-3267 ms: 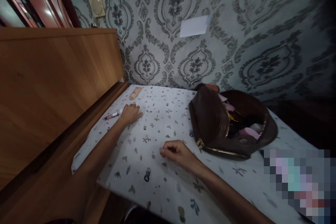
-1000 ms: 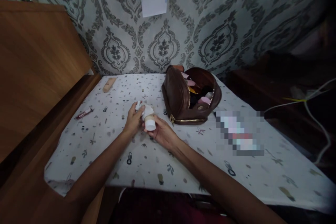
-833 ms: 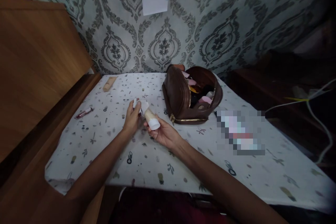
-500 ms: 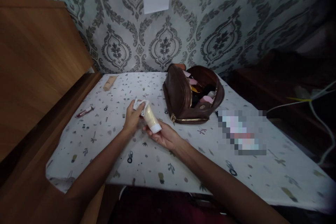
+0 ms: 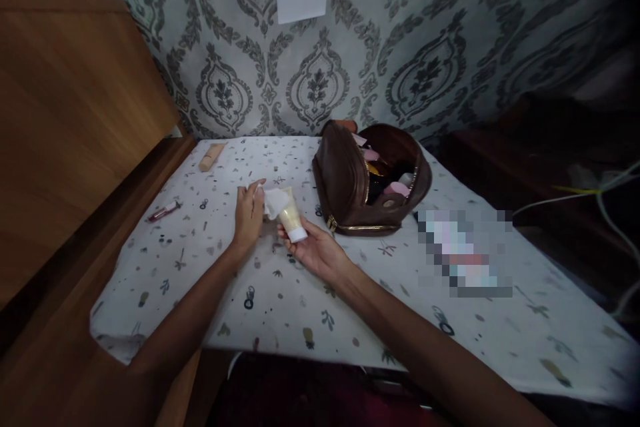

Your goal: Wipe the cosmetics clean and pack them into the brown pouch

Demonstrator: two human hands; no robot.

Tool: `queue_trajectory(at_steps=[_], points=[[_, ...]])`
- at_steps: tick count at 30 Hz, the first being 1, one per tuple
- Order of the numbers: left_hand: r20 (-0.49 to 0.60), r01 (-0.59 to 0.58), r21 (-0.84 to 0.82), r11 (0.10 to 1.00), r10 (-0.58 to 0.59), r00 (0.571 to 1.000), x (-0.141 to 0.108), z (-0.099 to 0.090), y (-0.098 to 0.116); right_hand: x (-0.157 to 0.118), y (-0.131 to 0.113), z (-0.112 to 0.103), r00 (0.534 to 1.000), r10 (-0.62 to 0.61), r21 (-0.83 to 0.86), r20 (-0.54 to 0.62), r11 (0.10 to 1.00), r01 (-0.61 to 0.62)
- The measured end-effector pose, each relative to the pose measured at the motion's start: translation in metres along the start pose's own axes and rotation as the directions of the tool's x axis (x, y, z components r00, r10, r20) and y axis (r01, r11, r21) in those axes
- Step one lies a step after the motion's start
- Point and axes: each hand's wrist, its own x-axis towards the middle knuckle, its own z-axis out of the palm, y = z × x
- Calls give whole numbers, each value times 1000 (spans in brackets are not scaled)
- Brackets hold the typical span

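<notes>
Left of the brown leather bag (image 5: 341,170), my left grip (image 5: 249,217), pinching crumpled white cloth (image 5: 275,202), has backed off the pale-yellow plastic tube (image 5: 289,213); my right grip (image 5: 320,252) clamps it (alone, I judge remotely).

The left hand (image 5: 247,219) and right hand (image 5: 320,255), both above the table (image 5: 310,317), are bare, with slim fingers and narrow wrists; the nails are too small to make out. The left forearm (image 5: 193,310), towards the table's left side, is bare too, slender and smooth in outline, its shape fading into shadow near the elbow. The right forearm (image 5: 400,323), nearer the table's right side, is likewise bare and broadens from the wrist. Below the table's near edge shows very dark clothing (image 5: 300,397) with a maroon tint, its cut lost in shadow.
</notes>
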Motion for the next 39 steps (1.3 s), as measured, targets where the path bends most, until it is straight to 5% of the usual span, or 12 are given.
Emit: queue_trajectory(at_steps=[3, 7, 9, 17, 22, 26, 29, 31, 35, 37, 39], points=[[67, -244, 113, 963, 238, 969, -12, 3, 9, 3, -3, 0, 999, -45, 42, -26, 998, 46], [273, -605, 134, 785, 558, 784, -31, 16, 21, 5, -6, 1, 993, -106, 76, -57, 991, 111], [302, -655, 158, 739, 595, 745, -34, 19, 24, 5, -4, 0, 991, -120, 60, -60, 990, 124], [119, -319, 137, 938, 304, 945, -9, 1, 15, -4, 7, 2, 998, -34, -173, 46, 984, 42], [47, -91, -31, 995, 92, 995, 5, -8, 8, -8, 5, 5, 991, 80, -226, 106, 973, -54], [-8, -68, 80, 994, 69, 998, 9, -13, 2, -13, 5, 9, 982, 79, -243, 171, 969, -36], [-41, -206, 179, 962, 217, 975, 5, -14, 7, -12, 4, 9, 989, 3, -226, 150, 974, 32], [33, -362, 146, 921, 361, 932, -2, -11, 15, -9, 4, 8, 990, -49, -222, 135, 972, 79], [302, -588, 49, 808, 549, 779, -13, -3, 26, -7, 3, 7, 982, -122, -235, 146, 960, 154], [332, -576, 92, 812, 520, 787, -12, -2, 25, -8, 4, 7, 983, -101, -289, 155, 947, 143], [281, -503, 140, 853, 453, 846, -7, -4, 20, -10, 6, 8, 986, -63, -339, 151, 934, 112]])
